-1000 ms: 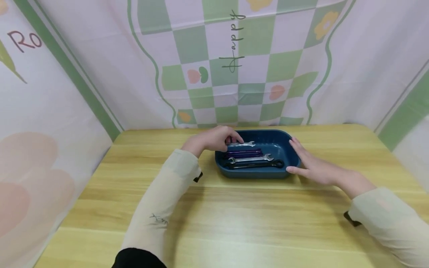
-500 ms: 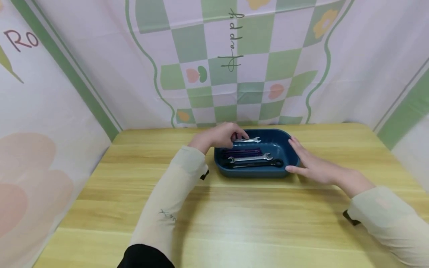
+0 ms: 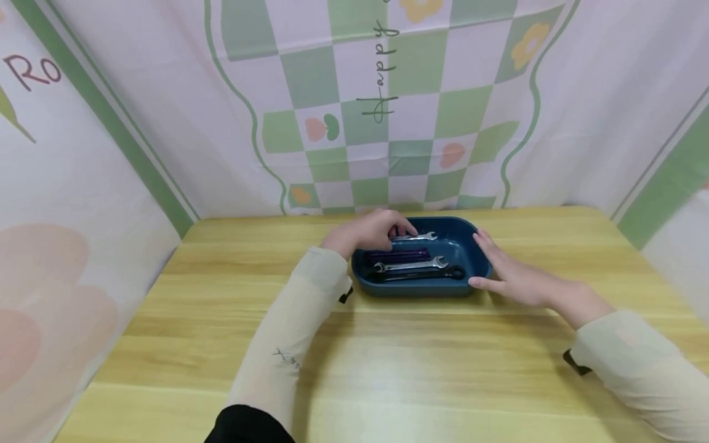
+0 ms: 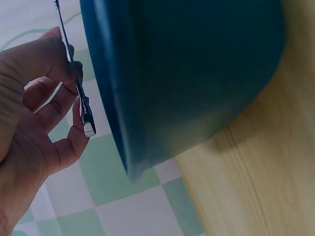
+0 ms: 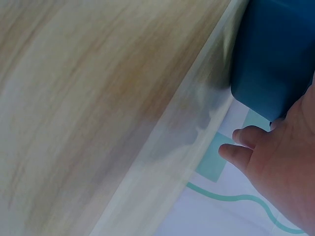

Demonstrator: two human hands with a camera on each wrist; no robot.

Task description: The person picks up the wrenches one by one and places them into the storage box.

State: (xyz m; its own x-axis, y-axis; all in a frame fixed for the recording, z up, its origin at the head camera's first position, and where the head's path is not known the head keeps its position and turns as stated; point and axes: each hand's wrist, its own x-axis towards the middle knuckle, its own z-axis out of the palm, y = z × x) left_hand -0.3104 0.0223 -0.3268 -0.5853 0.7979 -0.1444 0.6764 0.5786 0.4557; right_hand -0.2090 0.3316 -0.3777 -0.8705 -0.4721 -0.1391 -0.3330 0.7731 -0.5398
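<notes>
A dark blue tray point(image 3: 476, 261) stands on the wooden table point(image 3: 388, 369) near its far edge. My left hand point(image 3: 365, 231) pinches a silver wrench point(image 3: 418, 236) over the tray's back left part; the wrench point(image 4: 81, 98) shows edge-on between thumb and fingers beside the tray wall point(image 4: 187, 73). In the tray lie purple wrenches point(image 3: 396, 253), another silver wrench point(image 3: 411, 265) and a black wrench point(image 3: 421, 273). My right hand point(image 3: 512, 274) rests with straight fingers against the tray's right outer side point(image 5: 275, 59).
Patterned cloth walls point(image 3: 388, 111) with green checks close in the table on three sides. Bare tabletop spreads in front of the tray and to both sides. Cream sleeves point(image 3: 288, 344) cover both forearms.
The left hand has lifted the silver wrench slightly and carried it a little to the right over the tray. The right hand stays against the tray's side.
</notes>
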